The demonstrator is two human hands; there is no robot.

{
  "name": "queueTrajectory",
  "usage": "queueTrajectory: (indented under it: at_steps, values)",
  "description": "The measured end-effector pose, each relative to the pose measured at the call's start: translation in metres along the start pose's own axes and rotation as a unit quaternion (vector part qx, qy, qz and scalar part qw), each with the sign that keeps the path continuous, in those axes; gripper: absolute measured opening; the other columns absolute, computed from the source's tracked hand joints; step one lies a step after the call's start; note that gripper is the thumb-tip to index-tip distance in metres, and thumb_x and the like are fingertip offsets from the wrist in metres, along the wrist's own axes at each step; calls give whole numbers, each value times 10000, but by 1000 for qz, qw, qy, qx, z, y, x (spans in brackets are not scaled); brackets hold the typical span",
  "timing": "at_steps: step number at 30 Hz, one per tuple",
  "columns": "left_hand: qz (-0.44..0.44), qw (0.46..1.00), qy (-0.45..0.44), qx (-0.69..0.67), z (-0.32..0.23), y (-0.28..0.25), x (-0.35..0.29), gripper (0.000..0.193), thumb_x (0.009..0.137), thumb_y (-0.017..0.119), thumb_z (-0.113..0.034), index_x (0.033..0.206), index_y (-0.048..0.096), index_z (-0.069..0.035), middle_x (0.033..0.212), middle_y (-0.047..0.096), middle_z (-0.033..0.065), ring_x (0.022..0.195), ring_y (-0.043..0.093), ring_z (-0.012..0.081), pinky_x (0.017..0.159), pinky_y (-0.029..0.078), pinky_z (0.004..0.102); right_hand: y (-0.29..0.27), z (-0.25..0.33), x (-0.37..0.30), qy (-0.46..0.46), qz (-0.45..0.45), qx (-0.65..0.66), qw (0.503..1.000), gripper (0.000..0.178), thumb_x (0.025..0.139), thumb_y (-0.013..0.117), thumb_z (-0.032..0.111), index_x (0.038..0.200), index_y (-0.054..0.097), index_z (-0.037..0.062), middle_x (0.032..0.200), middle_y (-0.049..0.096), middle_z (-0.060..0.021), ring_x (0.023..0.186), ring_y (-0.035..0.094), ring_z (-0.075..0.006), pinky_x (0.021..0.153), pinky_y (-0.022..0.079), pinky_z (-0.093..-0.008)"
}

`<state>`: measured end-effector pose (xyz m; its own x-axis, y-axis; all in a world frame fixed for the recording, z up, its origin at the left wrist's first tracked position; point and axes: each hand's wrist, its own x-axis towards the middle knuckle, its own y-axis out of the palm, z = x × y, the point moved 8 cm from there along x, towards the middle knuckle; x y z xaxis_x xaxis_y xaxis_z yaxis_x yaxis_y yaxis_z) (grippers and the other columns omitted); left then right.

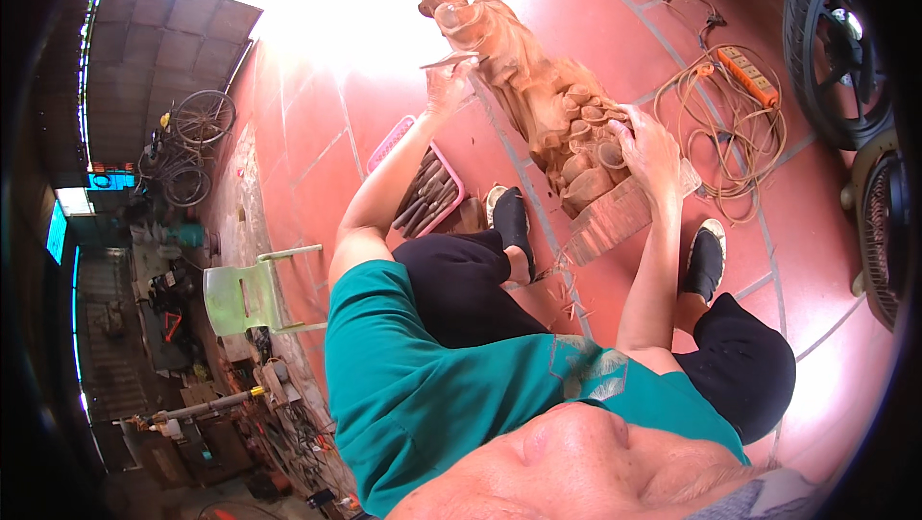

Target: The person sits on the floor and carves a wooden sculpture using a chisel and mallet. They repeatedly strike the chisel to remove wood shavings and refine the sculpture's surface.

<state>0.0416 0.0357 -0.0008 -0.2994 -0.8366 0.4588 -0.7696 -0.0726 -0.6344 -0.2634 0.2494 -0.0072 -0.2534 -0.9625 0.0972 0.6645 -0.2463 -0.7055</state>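
Note:
A large carved wooden sculpture (538, 88) lies at a slant on the tiled floor before me, with rounded, knobbly forms toward its near end. That end finishes in a rough, squared wooden base (619, 222) between my feet. My right hand (650, 150) is closed against the carving's right side, fingertips and thumb on the knobbly part. Left of the carving's upper part, my left hand (447, 88) is raised and pinches a thin, flat brown piece (449, 61); whether it is sandpaper or wood, I cannot tell. Below my left forearm is a pink basket (453, 163) of several dark-handled tools (427, 195).
An orange power strip (747, 76) with a coiled cable (715, 174) lies to the right. Beyond it stands a motorbike's wheel (836, 49). A pale green chair (240, 297) is at left, near bicycles (197, 126) and a cluttered work area (279, 414).

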Motion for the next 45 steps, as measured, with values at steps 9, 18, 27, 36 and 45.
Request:
queueTrajectory:
  at_steps: [9, 18, 27, 36, 45]
  values:
    - [-76, 989, 121, 41, -22, -3, -2, 208, 936, 658, -212, 1021, 746, -44, 719, 674, 8, 531, 555, 87, 480, 447, 283, -2, 4, -1, -5, 1, 22, 1000, 347, 956, 568, 328, 1211, 612, 97, 1077, 694, -139, 983, 655, -368, 810, 506, -486]
    - [-2, 997, -42, 61, -25, 4, 25, 248, 936, 640, -266, 980, 741, -44, 896, 722, 143, 825, 689, 297, 765, 513, 379, -2, 1, -1, -5, 5, 13, 1000, 345, 953, 571, 332, 1200, 617, 95, 1069, 690, -143, 991, 651, -365, 815, 506, -484]
    - [121, 931, 173, 296, -54, 51, 23, 264, 953, 534, -215, 932, 702, -13, 1011, 685, 184, 926, 671, 366, 849, 539, 437, -4, 0, -1, 10, 8, 2, 1000, 342, 951, 576, 323, 1212, 622, 107, 1079, 691, -140, 999, 654, -358, 830, 503, -484]
    - [90, 976, -9, 199, -27, 21, 55, 434, 960, 569, -350, 846, 686, 52, 834, 669, 270, 861, 674, 392, 775, 506, 471, -1, 3, -1, 0, 5, 4, 1000, 328, 949, 578, 320, 1202, 628, 117, 1047, 693, -135, 978, 659, -350, 819, 501, -484]
    - [117, 972, 3, 202, -24, 32, 53, 341, 950, 583, -313, 999, 694, 6, 818, 699, 217, 781, 675, 393, 746, 524, 448, -3, 4, -2, -1, 2, 15, 1000, 326, 952, 576, 324, 1207, 630, 128, 1058, 695, -135, 987, 654, -360, 819, 503, -480]
